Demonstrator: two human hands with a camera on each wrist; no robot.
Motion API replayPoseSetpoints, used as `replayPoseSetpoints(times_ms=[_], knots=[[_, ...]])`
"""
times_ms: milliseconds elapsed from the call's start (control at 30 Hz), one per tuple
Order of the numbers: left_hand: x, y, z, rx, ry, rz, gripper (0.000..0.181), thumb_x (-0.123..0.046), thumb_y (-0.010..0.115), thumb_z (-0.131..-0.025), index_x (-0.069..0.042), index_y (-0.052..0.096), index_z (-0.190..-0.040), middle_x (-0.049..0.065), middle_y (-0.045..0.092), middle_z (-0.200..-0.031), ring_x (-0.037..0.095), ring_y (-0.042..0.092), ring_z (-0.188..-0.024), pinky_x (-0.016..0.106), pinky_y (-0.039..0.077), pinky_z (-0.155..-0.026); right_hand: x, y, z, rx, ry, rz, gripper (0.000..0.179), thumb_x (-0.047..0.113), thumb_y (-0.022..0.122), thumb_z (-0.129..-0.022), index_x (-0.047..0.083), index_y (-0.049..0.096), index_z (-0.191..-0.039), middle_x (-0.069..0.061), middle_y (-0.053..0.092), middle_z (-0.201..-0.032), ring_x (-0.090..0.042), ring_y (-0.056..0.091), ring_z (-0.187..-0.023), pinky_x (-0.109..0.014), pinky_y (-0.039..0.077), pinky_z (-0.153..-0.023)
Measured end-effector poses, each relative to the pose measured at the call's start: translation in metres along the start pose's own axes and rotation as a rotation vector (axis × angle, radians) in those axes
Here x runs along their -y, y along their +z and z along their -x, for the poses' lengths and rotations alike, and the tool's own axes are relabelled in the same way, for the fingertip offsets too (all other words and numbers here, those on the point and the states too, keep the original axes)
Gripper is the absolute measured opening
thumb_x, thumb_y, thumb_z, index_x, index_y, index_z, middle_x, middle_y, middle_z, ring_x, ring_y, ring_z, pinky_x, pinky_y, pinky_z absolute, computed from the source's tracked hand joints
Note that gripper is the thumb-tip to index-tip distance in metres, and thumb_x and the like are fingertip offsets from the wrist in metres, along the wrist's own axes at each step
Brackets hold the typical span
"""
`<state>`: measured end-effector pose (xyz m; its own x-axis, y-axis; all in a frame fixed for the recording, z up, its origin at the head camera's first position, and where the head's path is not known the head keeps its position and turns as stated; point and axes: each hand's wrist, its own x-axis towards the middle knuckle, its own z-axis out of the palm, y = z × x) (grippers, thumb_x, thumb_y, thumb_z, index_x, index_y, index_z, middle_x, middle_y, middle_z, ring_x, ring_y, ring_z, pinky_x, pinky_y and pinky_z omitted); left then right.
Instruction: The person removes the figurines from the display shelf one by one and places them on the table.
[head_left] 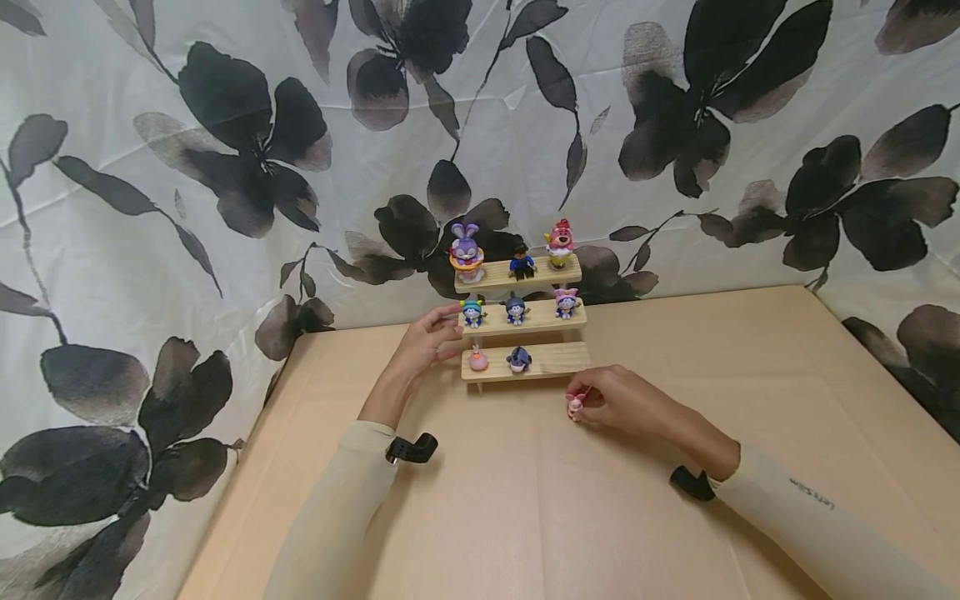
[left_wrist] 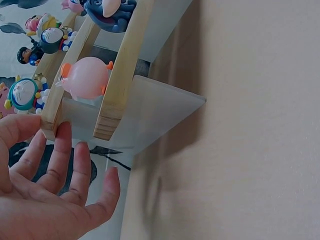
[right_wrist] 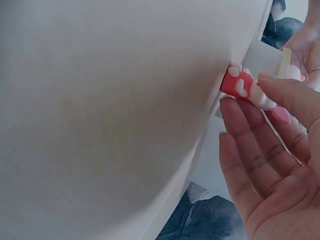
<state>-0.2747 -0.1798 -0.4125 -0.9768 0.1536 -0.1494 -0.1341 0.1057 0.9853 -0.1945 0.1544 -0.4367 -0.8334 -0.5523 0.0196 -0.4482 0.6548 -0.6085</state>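
Note:
A three-tier wooden display shelf (head_left: 553,356) with clear side panels stands near the cloth backdrop. At its left side, my left hand (head_left: 422,343) holds the end of the middle board, thumb and fingertips around the corner, other fingers spread. My right hand (head_left: 618,398) pinches a small pink figurine (right_wrist: 240,82) in red and white between thumb and fingers, in front of the shelf's lower right corner. In the right wrist view its base is close over the table. On the bottom board sit a round pink figurine (head_left: 477,359) and a dark blue one (head_left: 519,359).
Along the middle board stand three small figurines, including one with a pink hat (head_left: 566,302). The top board bears a purple rabbit figurine (head_left: 467,252), a dark-haired figurine (head_left: 521,263) and a red-topped bear (head_left: 560,243). Floral cloth (head_left: 480,125) hangs behind the tan table (head_left: 480,500).

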Motion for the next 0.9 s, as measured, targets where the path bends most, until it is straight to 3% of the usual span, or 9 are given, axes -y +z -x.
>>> replayPoseSetpoints(times_ms=[433, 900], knots=[[-0.001, 0.001, 0.000, -0.002, -0.008, 0.003, 0.045, -0.011, 0.062, -0.097, -0.018, 0.057, -0.142, 0.009, 0.056, -0.129, 0.024, 0.057, -0.119, 0.053, 0.046, -0.107, 0.008, -0.015, 0.002, 0.022, 0.023, 0.029, 0.018, 0.015, 0.079, -0.088, 0.017, 0.073, -0.105, 0.011, 0.069, -0.093, -0.008, 0.065, -0.088, -0.038, 0.057, -0.082], [0.000, 0.002, 0.000, -0.007, -0.011, -0.016, 0.047, -0.011, 0.058, -0.100, -0.018, 0.054, -0.145, 0.010, 0.056, -0.129, 0.025, 0.057, -0.115, 0.054, 0.046, -0.106, 0.014, -0.029, -0.009, -0.072, -0.048, 0.027, 0.020, 0.018, 0.079, -0.089, 0.011, 0.075, -0.107, 0.009, 0.071, -0.095, -0.010, 0.067, -0.091, -0.040, 0.057, -0.085]])
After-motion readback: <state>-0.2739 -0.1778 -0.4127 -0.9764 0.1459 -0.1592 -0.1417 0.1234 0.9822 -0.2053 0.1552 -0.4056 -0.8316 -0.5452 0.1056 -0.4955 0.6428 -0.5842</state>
